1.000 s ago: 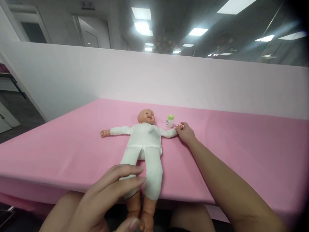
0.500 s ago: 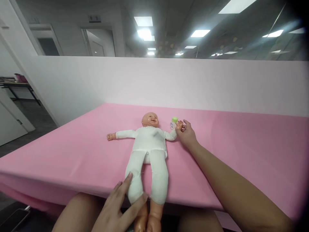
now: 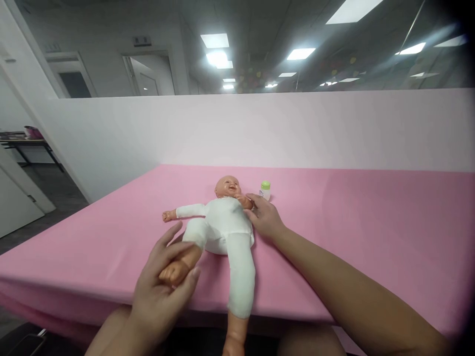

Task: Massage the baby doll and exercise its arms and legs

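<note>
A baby doll [image 3: 228, 220] in a white suit lies on its back, its head toward the wall. My left hand [image 3: 158, 282] curls loosely around the bare lower leg and foot of the doll's left-side leg, which is bent up and outward. At the doll's chest, my right hand [image 3: 265, 217] grips its right-side arm, folded in under the chin. The other arm stretches out to the left, and the other leg hangs over the table's front edge. Just behind my right hand stands a small bottle [image 3: 265, 189] with a green cap, its lower part partly covered.
A pink cloth [image 3: 334, 247] covers the table. Behind it rises a white partition [image 3: 297, 128] with glass above. My knees are under the front edge. On the far left are a door [image 3: 18, 198] and a dark-framed table [image 3: 25, 142].
My left hand has lifted the doll's left-side leg, bending it up and out. My right hand has brought the doll's arm inward from the side onto its chest.
</note>
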A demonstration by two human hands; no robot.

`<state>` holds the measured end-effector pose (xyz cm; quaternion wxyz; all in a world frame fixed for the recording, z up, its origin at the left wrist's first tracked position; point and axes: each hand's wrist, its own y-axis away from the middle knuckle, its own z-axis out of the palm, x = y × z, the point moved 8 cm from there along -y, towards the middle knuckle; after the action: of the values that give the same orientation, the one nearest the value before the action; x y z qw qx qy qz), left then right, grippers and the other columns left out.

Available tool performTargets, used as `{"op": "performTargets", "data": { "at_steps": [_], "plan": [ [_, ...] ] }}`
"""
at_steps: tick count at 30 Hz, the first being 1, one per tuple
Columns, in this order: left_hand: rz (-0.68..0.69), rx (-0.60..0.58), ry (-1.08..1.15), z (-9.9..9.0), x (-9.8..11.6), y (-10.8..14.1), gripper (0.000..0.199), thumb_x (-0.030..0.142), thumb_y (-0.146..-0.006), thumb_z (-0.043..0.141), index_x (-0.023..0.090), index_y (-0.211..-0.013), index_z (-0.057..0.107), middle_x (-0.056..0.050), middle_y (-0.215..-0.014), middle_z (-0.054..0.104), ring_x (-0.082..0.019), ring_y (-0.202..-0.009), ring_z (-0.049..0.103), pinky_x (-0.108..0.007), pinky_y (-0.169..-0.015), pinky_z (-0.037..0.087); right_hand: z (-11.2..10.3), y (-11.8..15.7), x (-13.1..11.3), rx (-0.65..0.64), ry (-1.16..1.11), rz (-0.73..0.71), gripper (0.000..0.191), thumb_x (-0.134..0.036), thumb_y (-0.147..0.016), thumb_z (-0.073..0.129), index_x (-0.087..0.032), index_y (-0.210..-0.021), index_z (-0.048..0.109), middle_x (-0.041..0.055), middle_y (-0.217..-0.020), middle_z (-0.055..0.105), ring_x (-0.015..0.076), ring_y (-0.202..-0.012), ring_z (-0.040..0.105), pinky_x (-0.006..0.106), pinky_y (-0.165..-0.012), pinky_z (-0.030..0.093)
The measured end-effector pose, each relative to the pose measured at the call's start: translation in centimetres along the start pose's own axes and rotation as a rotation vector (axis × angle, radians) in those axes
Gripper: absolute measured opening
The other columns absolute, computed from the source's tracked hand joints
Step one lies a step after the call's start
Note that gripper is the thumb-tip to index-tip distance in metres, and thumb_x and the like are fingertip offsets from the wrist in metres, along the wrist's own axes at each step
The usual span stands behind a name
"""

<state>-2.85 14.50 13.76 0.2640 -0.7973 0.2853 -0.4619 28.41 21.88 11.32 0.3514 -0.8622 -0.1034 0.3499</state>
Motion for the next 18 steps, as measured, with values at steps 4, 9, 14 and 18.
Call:
{"op": "performTargets", "data": {
  "at_steps": [4,9,14,18],
  "plan": [
    [-0.158,-0.041,0.046,2.7,-1.9,-3.9,0.043,0.042,-0.083,0.078,0.028,-0.123,0.071,-0.006,-0.153,0.055,-0.032,-0.143,0.049,-0.048,-0.12,0.04,1.5,0.0,-2.3,-0.135,0.049,-0.171,0.036,-0.014,-0.095,0.059,-0.03,-0.125,0.071,0.0013,-0.124,0.073,0.0233,-0.119,0.064,0.043,-0.108,0.049],
    [-0.316,-0.199,0.131,6.0,-4.3,-7.1,0.048,0.049,-0.084,0.076,0.031,-0.129,0.07,-0.005,-0.152,0.057,-0.03,-0.137,0.056,-0.043,-0.113,0.048,1.8,0.2,-2.6,-0.186,0.124,-0.255,0.039,-0.016,-0.099,0.058,-0.036,-0.13,0.072,-0.0006,-0.127,0.073,0.0223,-0.125,0.062,0.043,-0.111,0.046],
    [-0.393,-0.3,0.225,8.5,-5.8,-8.2,0.051,0.049,-0.085,0.075,0.024,-0.128,0.069,-0.01,-0.135,0.069,-0.029,-0.123,0.066,-0.04,-0.103,0.054,2.1,0.5,-2.4,-0.257,0.15,-0.216,0.043,-0.019,-0.101,0.058,-0.045,-0.134,0.067,-0.005,-0.128,0.072,0.0206,-0.126,0.062,0.041,-0.112,0.047],
    [-0.369,-0.269,0.211,8.5,-6.3,-7.9,0.048,0.047,-0.085,0.074,0.024,-0.128,0.069,-0.01,-0.141,0.065,-0.029,-0.128,0.063,-0.043,-0.109,0.051,1.8,0.5,-2.1,-0.251,0.101,-0.161,0.046,-0.018,-0.1,0.056,-0.044,-0.136,0.065,-0.0056,-0.134,0.07,0.0211,-0.125,0.063,0.041,-0.11,0.048]
  ]
}}
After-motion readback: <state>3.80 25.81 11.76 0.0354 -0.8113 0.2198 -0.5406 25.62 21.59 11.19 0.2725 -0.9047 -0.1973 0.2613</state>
